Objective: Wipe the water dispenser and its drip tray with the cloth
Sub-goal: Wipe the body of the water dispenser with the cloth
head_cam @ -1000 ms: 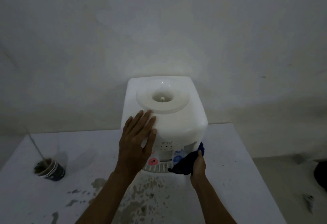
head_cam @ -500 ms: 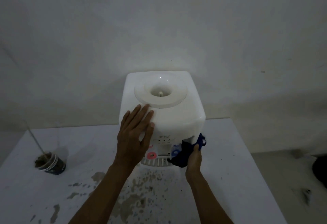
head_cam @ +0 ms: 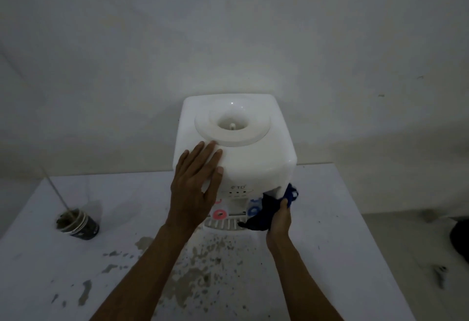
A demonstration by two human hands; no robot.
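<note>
My right hand (head_cam: pixel 279 221) has its fingers closed around the bunched dark blue cloth (head_cam: pixel 269 210), pressing it against the lower right front corner of the white plastic water dispenser (head_cam: pixel 253 158), just above the white slotted drip tray (head_cam: pixel 223 224). The cloth runs upward along that corner. My left hand (head_cam: pixel 195 188) lies flat, fingers spread open, on the dispenser's top left front. The dispenser stands upright on the stained white counter (head_cam: pixel 330 244), against the wall.

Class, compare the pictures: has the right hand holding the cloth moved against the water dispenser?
Yes. The right hand with the cloth has risen slightly along the water dispenser, from the drip tray toward its front right corner.
</note>
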